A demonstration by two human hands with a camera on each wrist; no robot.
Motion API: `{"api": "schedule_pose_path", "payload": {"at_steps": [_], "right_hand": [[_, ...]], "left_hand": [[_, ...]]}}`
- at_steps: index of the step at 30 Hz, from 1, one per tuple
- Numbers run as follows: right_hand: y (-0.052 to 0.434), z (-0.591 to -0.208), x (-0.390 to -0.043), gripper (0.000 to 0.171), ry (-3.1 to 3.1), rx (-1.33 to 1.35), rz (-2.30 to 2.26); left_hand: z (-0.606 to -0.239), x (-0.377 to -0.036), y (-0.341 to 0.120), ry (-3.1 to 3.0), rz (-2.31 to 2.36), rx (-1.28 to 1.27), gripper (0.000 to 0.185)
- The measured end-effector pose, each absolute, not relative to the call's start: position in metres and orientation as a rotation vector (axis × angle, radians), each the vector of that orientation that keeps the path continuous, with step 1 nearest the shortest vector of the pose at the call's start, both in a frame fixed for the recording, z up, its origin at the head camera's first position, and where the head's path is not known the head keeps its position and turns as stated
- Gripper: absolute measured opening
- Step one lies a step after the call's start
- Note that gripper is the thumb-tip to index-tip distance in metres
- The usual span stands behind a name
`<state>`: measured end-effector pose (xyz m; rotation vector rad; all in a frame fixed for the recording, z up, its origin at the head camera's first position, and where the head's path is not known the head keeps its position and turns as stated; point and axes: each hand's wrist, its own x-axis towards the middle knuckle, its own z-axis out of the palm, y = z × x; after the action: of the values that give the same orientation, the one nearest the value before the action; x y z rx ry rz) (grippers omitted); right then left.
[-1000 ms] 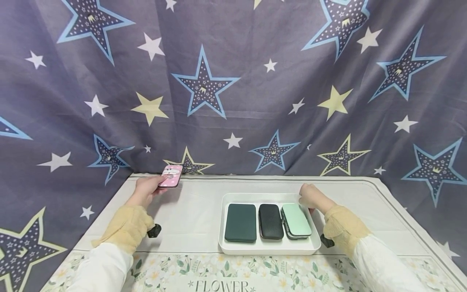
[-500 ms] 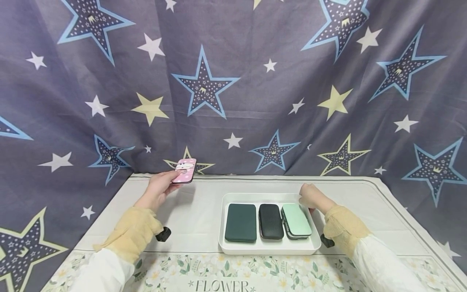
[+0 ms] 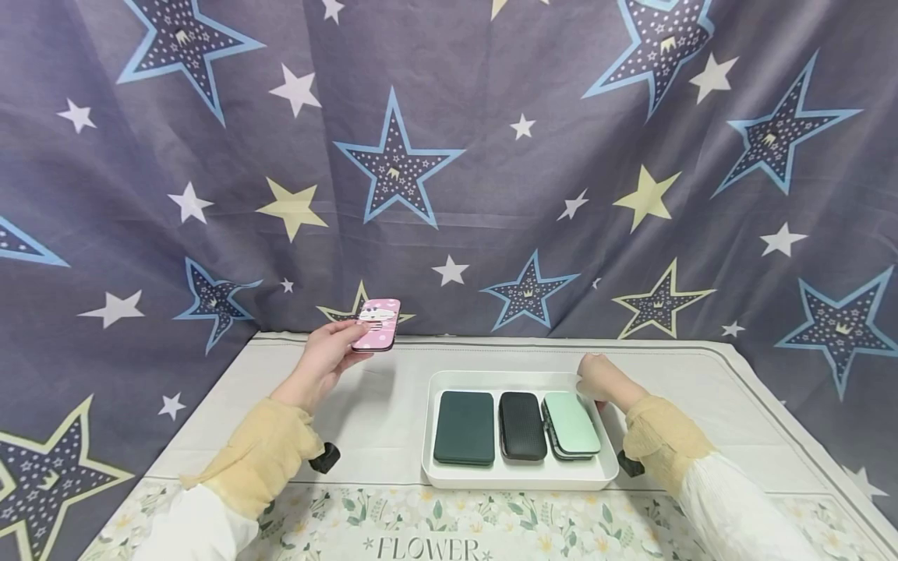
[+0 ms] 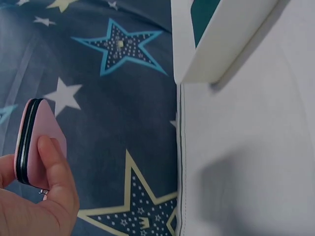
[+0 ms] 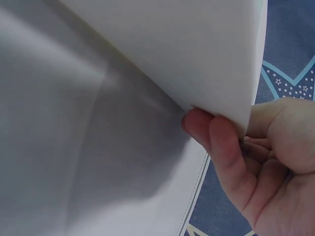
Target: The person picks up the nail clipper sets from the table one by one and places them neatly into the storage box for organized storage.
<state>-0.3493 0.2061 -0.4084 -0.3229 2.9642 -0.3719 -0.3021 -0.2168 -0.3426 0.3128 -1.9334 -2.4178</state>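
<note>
My left hand [image 3: 330,360] holds the pink case [image 3: 376,324] above the worktop [image 3: 365,421], left of the tray [image 3: 515,477], fingers [image 4: 58,173] clamped on its edges. My right hand [image 3: 596,379] pinches the tray's far right corner, fingers [image 5: 216,142] curled around the rim. Three cases lie side by side inside the tray.
</note>
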Motion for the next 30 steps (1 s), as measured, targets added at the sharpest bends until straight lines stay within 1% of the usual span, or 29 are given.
{"api": "schedule_pose_path", "payload": {"at_steps": [6, 15, 20, 30], "right_hand": [[0.206, -0.409, -0.349, 0.017, 2.957, -0.314, -0.365], [0.206, -0.407, -0.350, 0.017, 2.946, -0.288, -0.378], [0.206, -0.407, -0.350, 0.017, 2.954, -0.302, -0.366], [0.207, -0.407, -0.350, 0.017, 2.957, -0.326, -0.364]], "left_hand": [[-0.339, -0.296, -0.206, -1.933, -2.439, 0.264, 0.025], [-0.337, -0.288, -0.190, -1.924, -2.474, 0.180, 0.020], [-0.341, -0.283, -0.181, -1.955, -2.447, 0.136, 0.022], [-0.355, -0.276, -0.158, -2.031, -2.428, 0.129, 0.029]]}}
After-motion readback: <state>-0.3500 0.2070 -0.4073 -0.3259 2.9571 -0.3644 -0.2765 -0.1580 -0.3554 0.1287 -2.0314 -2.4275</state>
